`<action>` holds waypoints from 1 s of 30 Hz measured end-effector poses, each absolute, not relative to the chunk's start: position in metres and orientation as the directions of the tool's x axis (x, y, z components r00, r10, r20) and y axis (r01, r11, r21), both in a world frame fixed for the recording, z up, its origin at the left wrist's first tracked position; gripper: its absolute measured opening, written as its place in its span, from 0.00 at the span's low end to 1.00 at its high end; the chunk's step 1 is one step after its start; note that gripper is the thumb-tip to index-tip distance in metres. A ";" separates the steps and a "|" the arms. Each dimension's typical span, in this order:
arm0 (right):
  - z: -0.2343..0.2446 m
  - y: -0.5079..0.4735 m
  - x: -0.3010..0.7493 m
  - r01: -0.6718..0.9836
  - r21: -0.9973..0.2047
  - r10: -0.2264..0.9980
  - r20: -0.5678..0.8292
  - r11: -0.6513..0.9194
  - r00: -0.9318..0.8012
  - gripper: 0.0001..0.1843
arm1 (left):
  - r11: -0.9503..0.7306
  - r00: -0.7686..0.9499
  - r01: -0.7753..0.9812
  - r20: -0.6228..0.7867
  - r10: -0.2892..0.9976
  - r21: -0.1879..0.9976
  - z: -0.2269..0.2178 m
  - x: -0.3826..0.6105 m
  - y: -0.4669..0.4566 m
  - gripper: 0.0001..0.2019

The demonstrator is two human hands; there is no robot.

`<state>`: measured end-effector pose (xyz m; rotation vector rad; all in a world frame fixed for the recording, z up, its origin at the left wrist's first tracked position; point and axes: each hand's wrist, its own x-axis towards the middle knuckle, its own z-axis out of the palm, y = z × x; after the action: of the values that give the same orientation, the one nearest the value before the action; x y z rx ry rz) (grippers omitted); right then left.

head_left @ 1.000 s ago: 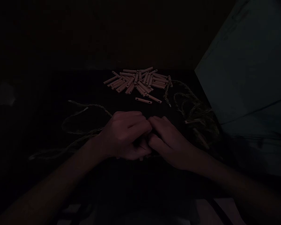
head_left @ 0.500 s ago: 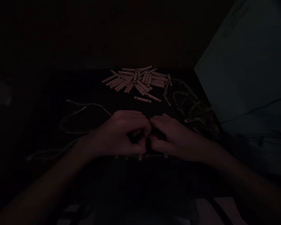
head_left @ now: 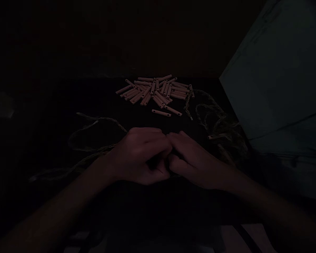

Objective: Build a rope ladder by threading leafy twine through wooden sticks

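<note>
The work lay on a near-black tabletop [head_left: 76, 98], in a room so dim that everything beyond the table's far edge sank into shadow. Ahead of the grip and well apart from it sat a loose heap of pale wooden pegs [head_left: 155, 90], slim bars with small drilled holes, crossing one another at many angles, and two stray pegs [head_left: 161, 112] lay apart from the heap, on the side nearer the hands. A length of twisted twine [head_left: 94, 131] looped across the table to the left of the grip, and one strand ran in close to the left hand [head_left: 140, 156]. To the right a tangled bundle of similar twine [head_left: 216, 123] lay just beside the heap. Past that bundle a large pale blue-green panel [head_left: 274, 88] filled the right side of the view. Both forearms came in from the lower corners, and the left hand and the right hand [head_left: 196, 161] met low over the table with knuckles up and fingers curled inward, the two sets of fingers touching at the middle. The hands were together, but their fingers hid whatever lay between them, so I could not tell whether they were clamped on anything. The low light also left a pale patch and a dark strap [head_left: 249, 239] near the bottom edge impossible to identify
</note>
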<state>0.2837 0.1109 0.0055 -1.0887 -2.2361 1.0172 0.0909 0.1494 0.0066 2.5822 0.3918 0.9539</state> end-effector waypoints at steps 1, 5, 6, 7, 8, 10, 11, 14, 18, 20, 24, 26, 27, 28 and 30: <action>0.006 0.110 0.283 0.477 -0.775 0.812 0.078 0.414 -0.578 0.04 | -0.899 0.717 0.133 0.586 0.378 0.417 0.006 0.091 0.149 0.09; 0.007 0.106 0.279 0.495 -0.785 0.852 0.078 0.373 -0.517 0.06 | -0.891 0.676 0.166 0.609 0.415 0.423 0.005 0.092 0.148 0.09; 0.007 0.106 0.278 0.502 -0.787 0.864 0.077 0.358 -0.497 0.07 | -0.886 0.677 0.180 0.600 0.426 0.426 0.005 0.092 0.149 0.08; 0.007 0.106 0.278 0.509 -0.788 0.874 0.074 0.346 -0.480 0.07 | -0.881 0.683 0.195 0.585 0.438 0.431 0.006 0.092 0.149 0.07; 0.007 0.107 0.279 0.513 -0.789 0.878 0.068 0.338 -0.473 0.07 | -0.875 0.694 0.205 0.565 0.446 0.439 0.008 0.091 0.150 0.07; 0.006 0.109 0.282 0.507 -0.794 0.870 0.053 0.335 -0.491 0.06 | -0.854 0.725 0.224 0.505 0.468 0.470 0.012 0.090 0.151 0.07; 0.007 0.111 0.284 0.496 -0.799 0.859 0.048 0.340 -0.510 0.05 | -0.839 0.737 0.236 0.473 0.484 0.491 0.015 0.090 0.151 0.07; 0.011 0.116 0.293 0.443 -0.827 0.824 0.043 0.347 -0.565 0.06 | -0.785 0.740 0.268 0.402 0.539 0.559 0.021 0.088 0.153 0.06; 0.020 0.120 0.300 0.408 -0.859 0.810 0.014 0.310 -0.586 0.06 | -0.731 0.750 0.251 0.350 0.561 0.634 0.026 0.085 0.154 0.06; 0.023 0.121 0.300 0.428 -0.851 0.810 -0.005 0.305 -0.587 0.05 | -0.708 0.768 0.246 0.313 0.559 0.662 0.027 0.084 0.155 0.06; 0.025 0.120 0.301 0.477 -0.822 0.802 -0.041 0.312 -0.596 0.06 | -0.681 0.779 0.246 0.277 0.563 0.690 0.028 0.084 0.155 0.07; 0.025 0.120 0.302 0.492 -0.812 0.801 -0.051 0.315 -0.597 0.06 | -0.675 0.776 0.262 0.266 0.572 0.690 0.029 0.085 0.155 0.07; 0.026 0.120 0.303 0.494 -0.811 0.800 -0.052 0.315 -0.597 0.06 | -0.675 0.774 0.268 0.264 0.575 0.687 0.029 0.085 0.154 0.07; 0.026 0.120 0.303 0.493 -0.811 0.800 -0.054 0.314 -0.597 0.06 | -0.678 0.771 0.266 0.271 0.576 0.685 0.030 0.085 0.154 0.07; 0.026 0.121 0.304 0.491 -0.813 0.798 -0.054 0.314 -0.600 0.06 | -0.686 0.770 0.264 0.280 0.573 0.678 0.030 0.086 0.154 0.08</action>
<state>0.3040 0.1209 0.0259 -1.1519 -2.2275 1.1854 0.0855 0.1537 0.0301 2.3292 0.6222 0.6394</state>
